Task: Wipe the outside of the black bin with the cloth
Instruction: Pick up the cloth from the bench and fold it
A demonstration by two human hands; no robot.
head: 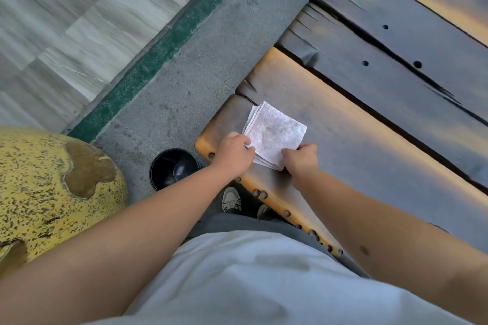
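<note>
A folded white cloth (274,133) lies on the near end of a wooden bench. My left hand (233,152) pinches its left edge and my right hand (301,158) pinches its lower right corner. A small round black bin (171,167) stands open on the ground just left of the bench end, below and left of my left hand. My left forearm crosses in front of the bin's near rim and hides it. Neither hand touches the bin.
The wooden bench (369,103) of worn slats runs up to the right. A big yellow speckled stone ball (52,187) sits at the left, close to the bin. Grey pavement (184,74) with a green strip lies beyond. My shoes (232,199) stand under the bench edge.
</note>
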